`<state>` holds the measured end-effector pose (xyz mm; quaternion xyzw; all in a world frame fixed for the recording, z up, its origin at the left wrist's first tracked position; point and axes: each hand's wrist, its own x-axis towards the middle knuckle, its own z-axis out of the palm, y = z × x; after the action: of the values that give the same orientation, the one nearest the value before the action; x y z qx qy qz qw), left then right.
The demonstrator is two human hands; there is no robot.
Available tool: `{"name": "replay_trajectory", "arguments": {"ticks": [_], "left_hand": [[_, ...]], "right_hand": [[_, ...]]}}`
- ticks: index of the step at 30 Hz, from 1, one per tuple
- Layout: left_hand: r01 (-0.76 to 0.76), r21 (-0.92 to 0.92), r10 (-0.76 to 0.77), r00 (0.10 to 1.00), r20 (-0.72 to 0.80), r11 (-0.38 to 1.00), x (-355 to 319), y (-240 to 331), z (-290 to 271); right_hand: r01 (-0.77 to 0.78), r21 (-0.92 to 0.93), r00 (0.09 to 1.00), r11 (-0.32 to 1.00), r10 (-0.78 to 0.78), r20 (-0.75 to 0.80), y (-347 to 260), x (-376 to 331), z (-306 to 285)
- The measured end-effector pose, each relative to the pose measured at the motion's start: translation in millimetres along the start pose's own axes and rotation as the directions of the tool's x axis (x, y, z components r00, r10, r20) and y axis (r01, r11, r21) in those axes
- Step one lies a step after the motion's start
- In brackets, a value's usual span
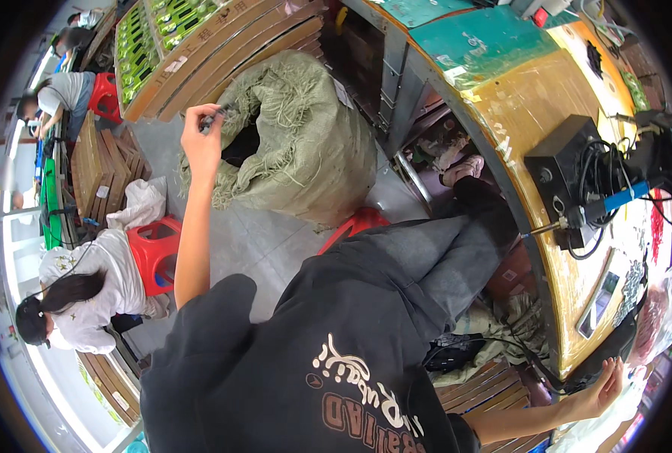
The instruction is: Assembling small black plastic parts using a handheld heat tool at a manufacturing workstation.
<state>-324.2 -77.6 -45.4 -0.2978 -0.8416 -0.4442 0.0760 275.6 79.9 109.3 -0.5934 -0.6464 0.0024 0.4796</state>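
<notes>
Left hand [200, 142] is out at full reach, fingers closed around a small dark-grey clump [210, 122]; too small to tell whether it's one piece or several. Right hand [609, 385] is well apart at the lower right, fingers loosely curled, beside the near end of the workbench [538, 98] and above a white plastic bag [602, 424]; can't tell if it grips anything. Head view, only one available: the clump sits in the left fingertips, at the left edge of the mouth of a big woven sack [321, 151], nowhere near the right hand. Sack stands on the floor with its frayed rim slumped outward and a dark gap showing; probably left that way so one arm can reach the opening from the seat. Long reach looks forced by layout: sack on the left, bench on the right, body between. Similar-looking dark bits [632, 287] lie on the bench next to a phone [600, 302], nearer the right hand, likely for easy pickup. Black box [562, 177] sits further up the bench with cable coiled on it, blue-handled tool [627, 194] alongside, presumably parked clear of the bits. Bench top is filmed over, likely against scuffs.
</notes>
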Motion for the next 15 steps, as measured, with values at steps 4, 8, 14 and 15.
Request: {"name": "replay_trajectory", "arguments": {"ticks": [4,8,14,15], "left_hand": [[0.330,-0.641,-0.149,0.935,0.321,0.693,-20.8,90.6,4.0],[0.864,-0.499,0.089,0.494,0.865,0.060,-71.6,147.7,38.5],[0.986,0.044,0.592,0.062,0.803,-0.164,-164.0,201.7,74.1],[0.989,0.113,0.602,-0.033,0.798,-0.096,-175.0,213.0,72.6]], "right_hand": [[0.115,0.266,0.989,0.957,-0.135,0.056,-18.4,-30.3,13.3],[-0.006,0.563,0.921,0.826,-0.215,0.326,-60.1,-66.6,40.8],[-0.451,0.710,0.809,0.541,-0.088,0.581,-81.4,-111.5,81.2],[-0.505,0.702,0.784,0.502,-0.074,0.616,-78.0,-115.8,84.3]]}}
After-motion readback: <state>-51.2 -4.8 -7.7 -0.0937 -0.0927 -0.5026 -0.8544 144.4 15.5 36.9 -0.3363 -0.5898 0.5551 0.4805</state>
